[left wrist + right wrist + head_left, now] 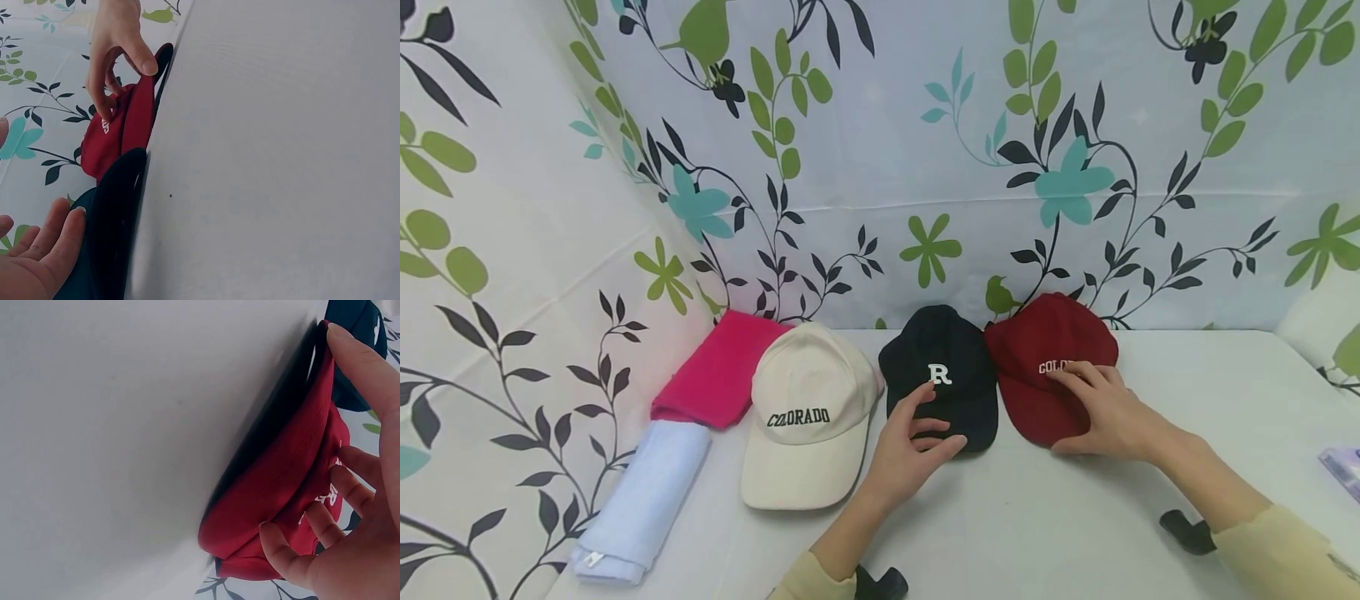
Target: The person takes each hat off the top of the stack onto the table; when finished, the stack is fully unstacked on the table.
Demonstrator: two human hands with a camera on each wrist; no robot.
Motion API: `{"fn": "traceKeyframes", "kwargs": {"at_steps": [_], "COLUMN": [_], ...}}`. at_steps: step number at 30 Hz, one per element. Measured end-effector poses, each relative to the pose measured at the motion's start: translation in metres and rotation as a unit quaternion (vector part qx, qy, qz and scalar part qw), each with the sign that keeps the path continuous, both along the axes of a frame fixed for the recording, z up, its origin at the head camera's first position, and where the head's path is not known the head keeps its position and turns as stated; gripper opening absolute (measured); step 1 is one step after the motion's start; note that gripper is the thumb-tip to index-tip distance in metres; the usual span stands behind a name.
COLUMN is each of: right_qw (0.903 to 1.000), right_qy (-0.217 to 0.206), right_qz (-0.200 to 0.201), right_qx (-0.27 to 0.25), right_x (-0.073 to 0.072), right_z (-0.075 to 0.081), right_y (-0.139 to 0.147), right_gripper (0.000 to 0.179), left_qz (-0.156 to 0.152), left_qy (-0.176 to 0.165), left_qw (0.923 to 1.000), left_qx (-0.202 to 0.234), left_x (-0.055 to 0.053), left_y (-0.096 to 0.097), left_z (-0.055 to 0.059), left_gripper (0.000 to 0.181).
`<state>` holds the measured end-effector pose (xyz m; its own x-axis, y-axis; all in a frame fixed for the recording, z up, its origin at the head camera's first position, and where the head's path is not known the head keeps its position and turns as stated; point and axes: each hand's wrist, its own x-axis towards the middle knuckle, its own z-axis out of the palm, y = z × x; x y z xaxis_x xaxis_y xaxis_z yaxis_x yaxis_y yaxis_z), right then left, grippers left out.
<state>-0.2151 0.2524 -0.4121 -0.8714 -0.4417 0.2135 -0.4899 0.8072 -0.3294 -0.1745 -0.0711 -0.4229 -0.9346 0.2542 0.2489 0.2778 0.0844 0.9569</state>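
Note:
A red cap (1052, 333) with white lettering lies on the white table, brim toward me. My right hand (1108, 412) is spread over it, the thumb touching the brim's edge and the fingertips resting on the crown in the right wrist view. A dark layer (265, 434) shows under the red brim; I cannot tell if it belongs to the same cap. Left of it lies a dark navy cap (936, 333) with a white R. My left hand (910, 458) is over that cap's front, its fingers loosely bent and gripping nothing.
A cream COLORADO cap (805, 375) lies to the left. Beside it are a folded pink cloth (722, 367) and a light blue rolled cloth (643, 500). Leaf-patterned fabric (880, 167) hangs behind. A purple packet (1343, 468) is at the right edge.

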Motion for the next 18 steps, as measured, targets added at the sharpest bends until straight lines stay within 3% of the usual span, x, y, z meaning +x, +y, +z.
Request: {"fn": "traceKeyframes", "kwargs": {"at_steps": [18], "right_qw": [0.9999], "right_qy": [0.000], "right_qz": [0.010], "right_qx": [-0.012], "right_x": [0.005], "right_z": [0.000], "right_y": [0.005], "right_gripper": [0.090], "left_qz": [0.010], "left_qy": [-0.003], "left_qw": [0.9999], "left_qx": [-0.009], "left_x": [0.000], "left_y": [-0.015], "left_z": [0.003], "left_gripper": [0.079]}}
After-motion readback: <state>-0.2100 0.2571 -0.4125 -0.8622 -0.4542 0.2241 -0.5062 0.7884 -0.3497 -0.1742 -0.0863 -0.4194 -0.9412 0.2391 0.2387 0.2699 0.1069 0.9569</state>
